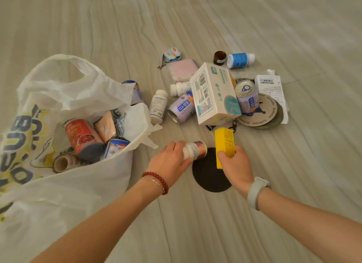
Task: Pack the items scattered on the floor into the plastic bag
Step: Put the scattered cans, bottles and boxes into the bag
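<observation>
Two items being lifted mid-pack: left hand [172, 159] gripping small bottle [195, 150], right hand [236, 165] clutching yellow box [224, 146]; likely needing carrying leftward into plastic bag [64, 90].

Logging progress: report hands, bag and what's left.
Left hand grips small bottle; right hand grips yellow box. Plastic bag open, partly filled. Pile remains around white carton.

One head-worn view looks steeply down, close above the floor [195, 17].
</observation>
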A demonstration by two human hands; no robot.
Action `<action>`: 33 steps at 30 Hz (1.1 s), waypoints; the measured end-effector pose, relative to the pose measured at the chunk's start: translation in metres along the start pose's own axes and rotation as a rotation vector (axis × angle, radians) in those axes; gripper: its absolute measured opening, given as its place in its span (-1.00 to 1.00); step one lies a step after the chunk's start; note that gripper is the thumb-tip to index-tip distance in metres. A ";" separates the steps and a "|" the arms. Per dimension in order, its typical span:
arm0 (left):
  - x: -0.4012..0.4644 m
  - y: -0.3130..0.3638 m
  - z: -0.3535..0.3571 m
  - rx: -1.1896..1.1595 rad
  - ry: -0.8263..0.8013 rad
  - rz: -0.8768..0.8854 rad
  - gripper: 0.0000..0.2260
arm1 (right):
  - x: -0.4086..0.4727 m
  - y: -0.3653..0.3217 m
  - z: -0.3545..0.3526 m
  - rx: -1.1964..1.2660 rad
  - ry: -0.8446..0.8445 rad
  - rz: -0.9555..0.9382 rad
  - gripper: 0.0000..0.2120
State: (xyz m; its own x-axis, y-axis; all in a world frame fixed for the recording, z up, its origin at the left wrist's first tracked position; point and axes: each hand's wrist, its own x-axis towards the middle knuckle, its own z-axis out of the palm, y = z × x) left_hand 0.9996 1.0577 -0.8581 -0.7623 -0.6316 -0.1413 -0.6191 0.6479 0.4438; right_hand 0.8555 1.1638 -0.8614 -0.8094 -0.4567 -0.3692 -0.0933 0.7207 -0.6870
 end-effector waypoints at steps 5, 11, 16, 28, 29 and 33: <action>-0.042 -0.011 -0.074 -0.002 0.330 0.051 -0.57 | -0.043 -0.035 0.009 0.126 -0.135 -0.259 -0.89; -0.071 -0.072 -0.140 -0.057 0.659 -0.269 -0.64 | -0.082 -0.128 0.052 0.233 -0.299 -0.573 -0.70; -0.082 -0.127 -0.151 -0.082 0.598 -0.545 -0.69 | -0.104 -0.180 0.107 0.017 -0.424 -0.474 -0.73; -0.076 -0.081 -0.133 0.201 0.595 -0.226 -0.79 | -0.057 -0.093 0.053 -0.258 -0.189 -0.766 -0.70; -0.074 -0.070 -0.124 0.221 0.586 -0.135 -0.80 | -0.045 -0.073 0.043 -0.425 -0.219 -0.676 -0.65; -0.064 -0.031 -0.082 0.182 0.387 0.054 -0.78 | -0.013 -0.013 0.013 -0.870 -0.369 -0.415 -0.27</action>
State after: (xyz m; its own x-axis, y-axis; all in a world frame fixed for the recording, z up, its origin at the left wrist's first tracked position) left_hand 1.0834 1.0429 -0.7902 -0.6890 -0.6853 0.2359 -0.6298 0.7272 0.2729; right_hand 0.8748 1.1539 -0.8560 -0.4029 -0.7817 -0.4761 -0.8311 0.5304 -0.1674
